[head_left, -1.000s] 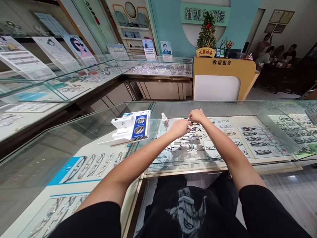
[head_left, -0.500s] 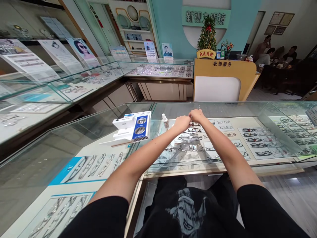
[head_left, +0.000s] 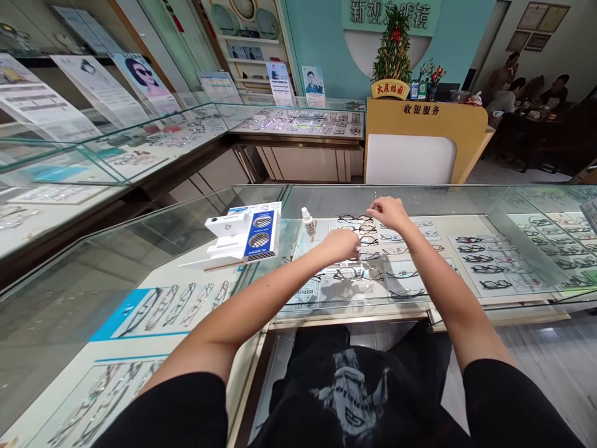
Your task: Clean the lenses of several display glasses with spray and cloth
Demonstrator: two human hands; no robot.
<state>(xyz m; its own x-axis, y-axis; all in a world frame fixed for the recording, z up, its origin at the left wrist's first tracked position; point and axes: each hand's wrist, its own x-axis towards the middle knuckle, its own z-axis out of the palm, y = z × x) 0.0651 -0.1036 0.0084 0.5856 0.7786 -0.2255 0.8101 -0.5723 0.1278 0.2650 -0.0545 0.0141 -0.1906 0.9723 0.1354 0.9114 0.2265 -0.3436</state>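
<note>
My left hand (head_left: 344,244) is closed over the glass-topped display counter (head_left: 422,198); whatever its fingers hold is hidden. Higher up and to the right is my right hand (head_left: 390,213), its fingers loosely bent and apart, with nothing visible in them. Beneath both hands, several pairs of eyeglasses (head_left: 358,274) lie in rows inside the case. Left of my left hand stands a small white bottle (head_left: 308,224) on the glass. Farther left, a blue and white box (head_left: 261,236) rests beside a smaller white box (head_left: 227,225).
More eyeglasses (head_left: 487,269) fill the case to the right, and others (head_left: 184,306) lie at the left. Across the aisle are another glass counter (head_left: 298,124) and a yellow cashier desk (head_left: 415,121). Several people (head_left: 501,96) are at the far right back.
My hands were together at the fingertips and are now apart. The left hand has come slightly nearer to me; the right has shifted right. The view has tilted down a little.
</note>
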